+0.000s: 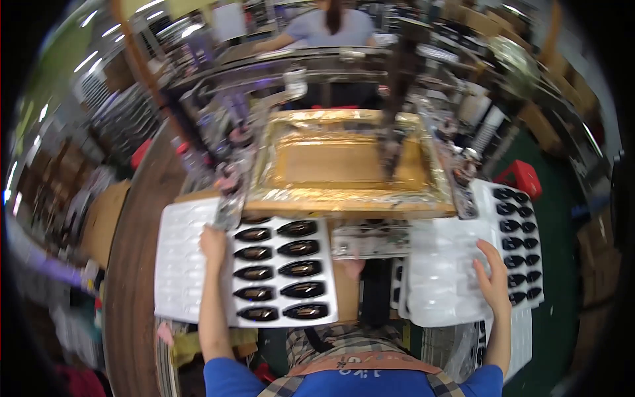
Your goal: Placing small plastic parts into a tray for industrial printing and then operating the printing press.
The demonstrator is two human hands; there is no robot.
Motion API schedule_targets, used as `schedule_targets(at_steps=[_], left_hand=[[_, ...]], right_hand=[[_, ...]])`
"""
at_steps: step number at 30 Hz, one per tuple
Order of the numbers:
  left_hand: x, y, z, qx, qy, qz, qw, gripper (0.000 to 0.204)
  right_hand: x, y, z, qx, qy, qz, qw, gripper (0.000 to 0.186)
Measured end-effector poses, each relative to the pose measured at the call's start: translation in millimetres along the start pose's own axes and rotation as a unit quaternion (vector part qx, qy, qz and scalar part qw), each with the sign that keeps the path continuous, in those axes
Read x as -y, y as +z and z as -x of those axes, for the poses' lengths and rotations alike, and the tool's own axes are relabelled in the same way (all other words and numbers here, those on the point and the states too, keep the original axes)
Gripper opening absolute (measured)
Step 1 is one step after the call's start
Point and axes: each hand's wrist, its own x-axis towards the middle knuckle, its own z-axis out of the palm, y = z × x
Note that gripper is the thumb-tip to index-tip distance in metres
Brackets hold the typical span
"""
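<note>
A white tray (286, 322) holding rows of glossy black oval pieces (302, 268) lies at the left of the middle. My left hand (213, 245) is at its upper left edge, beside a plain white tray (182, 258) and just below a metal clamp (229, 210). Its fingers are too blurred to read. To the right, my right hand (493, 278) rests over a white moulded tray (443, 278), thumb and fingers apart. Another tray (488, 192) of black pieces (510, 243) sits beyond that hand.
A gold-coloured, tape-covered screen frame (350, 206) stands ahead, with a dark upright bar (397, 99) before it. A metal plate (370, 241) lies beneath. A red stool (522, 177) is at the right. Across the bench, a person (331, 26) sits facing away.
</note>
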Motion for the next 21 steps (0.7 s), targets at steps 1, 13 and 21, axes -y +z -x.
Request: schedule_targets(at_steps=[1, 13, 21], left_hand=[[8.0, -3.2, 0.7, 0.001, 0.031, 0.003, 1.000, 0.022], [-147.8, -129.3, 137.7, 0.060, 0.280, 0.371, 0.883, 0.010], [-260.2, -131.1, 268.9, 0.288, 0.647, 0.320, 0.629, 0.046]], right_hand=[[-4.7, -6.5, 1.7, -0.006, -0.004, 0.011, 1.000, 0.032], [-65.5, -76.2, 42.4, -0.152, 0.141, 0.202, 0.957, 0.038], [-44.8, -63.9, 60.4, 0.087, 0.247, 0.195, 0.945, 0.049]])
